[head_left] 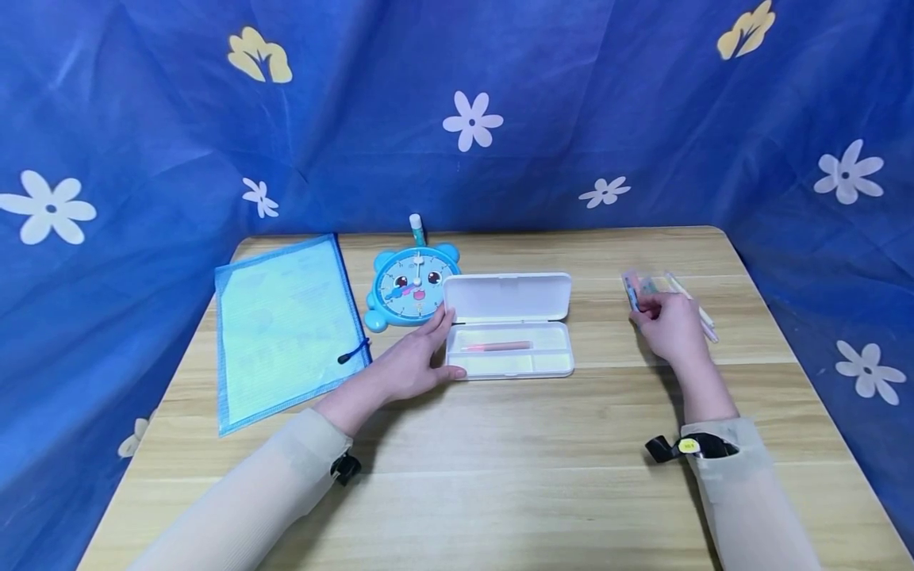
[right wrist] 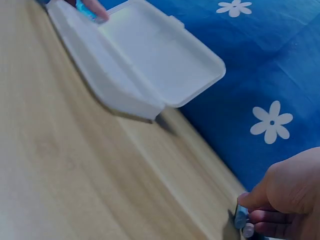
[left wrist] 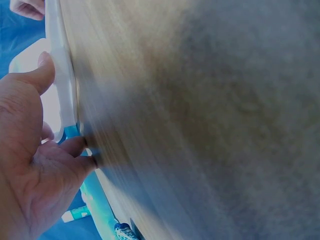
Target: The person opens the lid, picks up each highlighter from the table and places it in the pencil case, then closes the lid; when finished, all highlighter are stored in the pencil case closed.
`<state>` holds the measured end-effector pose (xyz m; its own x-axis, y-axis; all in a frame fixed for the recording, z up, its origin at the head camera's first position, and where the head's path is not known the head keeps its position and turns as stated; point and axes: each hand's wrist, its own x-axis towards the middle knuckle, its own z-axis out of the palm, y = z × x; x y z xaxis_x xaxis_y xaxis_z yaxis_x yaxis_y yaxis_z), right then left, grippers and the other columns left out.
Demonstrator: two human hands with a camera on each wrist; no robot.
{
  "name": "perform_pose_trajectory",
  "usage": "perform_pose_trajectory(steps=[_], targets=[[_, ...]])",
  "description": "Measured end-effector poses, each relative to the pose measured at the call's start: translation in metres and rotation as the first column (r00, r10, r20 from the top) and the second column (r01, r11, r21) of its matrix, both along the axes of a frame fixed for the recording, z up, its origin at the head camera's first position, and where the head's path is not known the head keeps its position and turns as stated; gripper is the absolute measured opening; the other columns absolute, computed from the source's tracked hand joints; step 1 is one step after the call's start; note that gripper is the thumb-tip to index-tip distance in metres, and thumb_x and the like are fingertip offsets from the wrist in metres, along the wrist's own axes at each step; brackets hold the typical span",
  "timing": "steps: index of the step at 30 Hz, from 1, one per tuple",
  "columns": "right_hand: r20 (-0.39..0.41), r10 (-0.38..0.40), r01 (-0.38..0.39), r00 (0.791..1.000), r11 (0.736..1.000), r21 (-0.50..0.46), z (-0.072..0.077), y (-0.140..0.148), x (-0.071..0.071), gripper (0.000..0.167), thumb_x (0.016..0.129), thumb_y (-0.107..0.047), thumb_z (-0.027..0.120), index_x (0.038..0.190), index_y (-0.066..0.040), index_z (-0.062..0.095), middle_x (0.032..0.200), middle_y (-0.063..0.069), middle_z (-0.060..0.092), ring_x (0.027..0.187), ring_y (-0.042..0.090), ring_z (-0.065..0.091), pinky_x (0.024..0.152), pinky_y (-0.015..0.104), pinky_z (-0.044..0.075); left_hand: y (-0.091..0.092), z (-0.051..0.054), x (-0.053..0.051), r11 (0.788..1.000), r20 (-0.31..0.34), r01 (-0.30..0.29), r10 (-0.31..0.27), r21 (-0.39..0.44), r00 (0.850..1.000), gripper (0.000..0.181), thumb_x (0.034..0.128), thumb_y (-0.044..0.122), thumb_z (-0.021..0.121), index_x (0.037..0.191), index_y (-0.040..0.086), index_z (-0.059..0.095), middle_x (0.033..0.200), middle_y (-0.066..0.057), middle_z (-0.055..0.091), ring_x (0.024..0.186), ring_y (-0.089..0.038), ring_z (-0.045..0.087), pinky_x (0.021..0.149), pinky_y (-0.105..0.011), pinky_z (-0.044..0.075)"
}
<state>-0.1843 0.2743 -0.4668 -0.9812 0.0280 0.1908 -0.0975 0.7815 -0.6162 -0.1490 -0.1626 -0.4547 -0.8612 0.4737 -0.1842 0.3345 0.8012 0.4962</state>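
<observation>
The right hand (head_left: pixel 673 325) pinches what look like pens (right wrist: pixel 241 218), probably light, stiff and slippery; mid-barrel suits best. The left hand (head_left: pixel 412 363), fingers spread, rests against the case (head_left: pixel 553 339).

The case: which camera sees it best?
The head view, because the case lies open with its pen showing. Left wrist view: the left hand hides part. Right wrist view: lid and one side, no pen.

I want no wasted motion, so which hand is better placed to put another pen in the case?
Probably the right hand: it's already at the loose pens. The left hand is farther from them, at the open case.
</observation>
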Motion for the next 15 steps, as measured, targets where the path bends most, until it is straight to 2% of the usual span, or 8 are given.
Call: perform_pose_trajectory(steps=[3, 8, 15], targets=[[0.002, -0.012, 0.012, 1.0, 0.999, 0.033, -0.0031, -0.001, 0.0004, 0.016, 0.092, -0.001, 0.078, 0.103, 0.01, 0.077, 0.086, 0.019, 0.074, 0.079, 0.033, 0.069, 0.07, 0.042, 0.053, 0.0, 0.0001, 0.0004, 1.0, 0.001, -0.002, 0.002, 0.003, 1.0, 0.107, 0.0964, 0.058, 0.073, 0.17, 0.015, 0.007, 0.176, -0.006, -0.002, 0.158, -0.034, 0.018, 0.126, -0.045, 0.024], [0.034, -0.027, 0.024, 0.999, 0.997, 0.072, -0.0025, -0.0038, 0.0022, 0.023, 0.09, -0.001, 0.079, 0.108, 0.013, 0.075, 0.09, 0.024, 0.074, 0.085, 0.037, 0.07, 0.077, 0.053, 0.056, 0.0004, 0.0, 0.0005, 1.0, 0.001, -0.002, 0.002, 0.004, 1.0, 0.107, 0.0966, 0.057, 0.073, 0.17, 0.015, 0.008, 0.176, -0.006, -0.002, 0.158, -0.033, 0.018, 0.126, -0.045, 0.025], [0.062, -0.052, 0.046, 0.997, 0.993, 0.106, -0.0016, -0.0057, 0.004, 0.016, 0.09, -0.003, 0.078, 0.098, 0.011, 0.076, 0.087, 0.021, 0.074, 0.086, 0.039, 0.07, 0.082, 0.055, 0.055, 0.0008, -0.0002, 0.0003, 1.0, 0.007, -0.01, 0.01, -0.007, 1.0, 0.106, 0.0968, 0.058, 0.072, 0.17, 0.016, 0.007, 0.176, -0.004, -0.002, 0.158, -0.032, 0.019, 0.126, -0.046, 0.026]])
